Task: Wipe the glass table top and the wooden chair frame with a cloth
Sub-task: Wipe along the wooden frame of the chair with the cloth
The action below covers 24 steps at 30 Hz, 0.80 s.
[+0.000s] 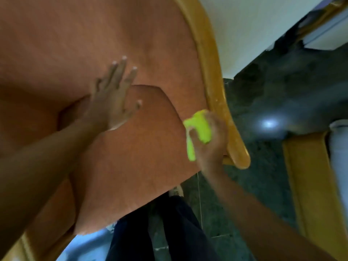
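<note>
1. Right hand (209, 140) is gripping a bunched yellow-green cloth (199, 129), fingers clenched around it, one tail of cloth hanging down below the thumb.
2. Left hand (113, 98) is lying flat and released, fingers spread, pressing on the orange seat cushion (143, 151); it is holding nothing.
3. Wooden chair frame (216, 87) is running as a long curved rail from the upper middle down to a rounded end at lower right.
4. Key relation: the rail is lying just to the right of the cloth hand, touching or nearly so; the blur is hiding which. Its long axis is running diagonally, so wiping probably needs to follow that line.
5. Right hand is far nearer the rail; left is well apart, likely steadying.
6. Glass table top is not identifiable here.
</note>
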Tool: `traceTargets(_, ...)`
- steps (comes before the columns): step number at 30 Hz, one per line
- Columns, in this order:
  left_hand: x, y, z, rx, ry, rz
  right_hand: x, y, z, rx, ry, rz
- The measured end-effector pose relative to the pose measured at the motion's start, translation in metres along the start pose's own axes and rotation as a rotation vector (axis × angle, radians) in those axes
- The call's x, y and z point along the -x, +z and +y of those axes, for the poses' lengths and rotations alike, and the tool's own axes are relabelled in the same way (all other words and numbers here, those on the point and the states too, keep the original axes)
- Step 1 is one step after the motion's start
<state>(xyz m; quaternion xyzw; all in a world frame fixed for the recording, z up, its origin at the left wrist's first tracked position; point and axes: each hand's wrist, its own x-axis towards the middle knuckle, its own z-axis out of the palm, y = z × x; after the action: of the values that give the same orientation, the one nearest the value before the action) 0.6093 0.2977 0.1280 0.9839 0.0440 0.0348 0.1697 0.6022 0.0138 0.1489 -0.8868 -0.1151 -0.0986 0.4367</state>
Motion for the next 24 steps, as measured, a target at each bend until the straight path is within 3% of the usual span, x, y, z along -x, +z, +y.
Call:
traceTargets(2,-0.042,0.004,0.048,0.085,0.108,-0.013,-0.062,-0.014,0.026,0.083,0.129,0.245)
traceTargets(4,-0.102,0.007,0.108,0.059,0.199,-0.012,-0.124,-0.022,0.047,0.147,0.162,0.309)
traceTargets(8,-0.17,0.025,0.172,-0.107,0.27,-0.025,-0.129,-0.014,0.091,0.505,0.14,-0.166)
traceTargets(10,-0.183,0.043,0.189,-0.25,0.345,-0.096,-0.086,-0.038,0.119,0.612,0.056,-0.277)
traceTargets(13,-0.182,0.057,0.187,-0.332,0.364,-0.129,-0.01,-0.083,0.145,0.71,-0.002,-0.305)
traceTargets(16,-0.183,0.066,0.187,-0.323,0.357,-0.101,0.009,-0.105,0.157,0.708,0.052,-0.334)
traceTargets(24,-0.188,0.071,0.193,-0.322,0.358,-0.077,-0.148,-0.011,0.118,0.456,0.03,-0.223)
